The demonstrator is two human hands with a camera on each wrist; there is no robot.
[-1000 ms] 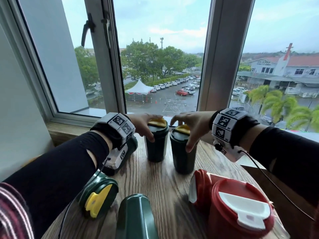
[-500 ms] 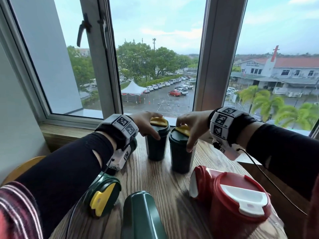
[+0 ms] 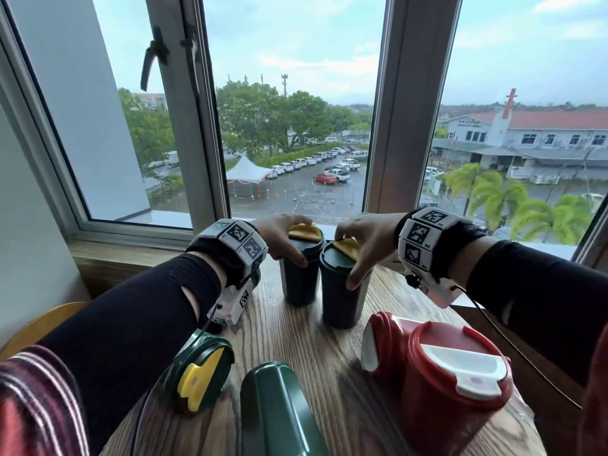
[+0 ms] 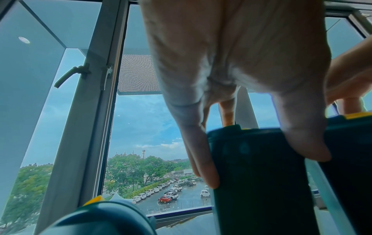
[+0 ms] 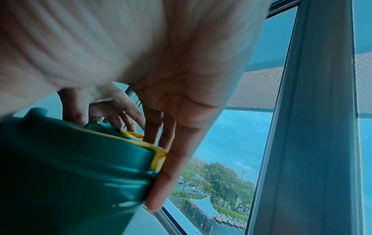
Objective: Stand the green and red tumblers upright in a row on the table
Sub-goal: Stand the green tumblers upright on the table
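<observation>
A big window (image 3: pixel 296 126) fills the upper half of the head view, looking out on a wet car park, and below it a wooden table (image 3: pixel 329 373) takes up the lower middle of the frame. At the lower right a red tumbler (image 3: pixel 450 390) with a white lid flap stands close to the camera, and a second red tumbler (image 3: pixel 381 343) lies on its side just behind it, to its left. At the bottom centre a green tumbler (image 3: pixel 276 413) lies with its base toward the camera, and left of it another green tumbler (image 3: pixel 200 373) lies showing its yellow lid flap. In the middle of the frame, near the sill, two dark green cups stand upright, just beside each other. The left hand (image 3: pixel 279 235) grips the farther cup (image 3: pixel 301 274) from above, fingers and thumb curled round its lid rim. The right hand (image 3: pixel 365 238) holds the nearer cup (image 3: pixel 340 291) the same way, fingers draped over the yellow flap and thumb down the side. A further green lid shows under the left wrist at the lower left of the wrist view.
</observation>
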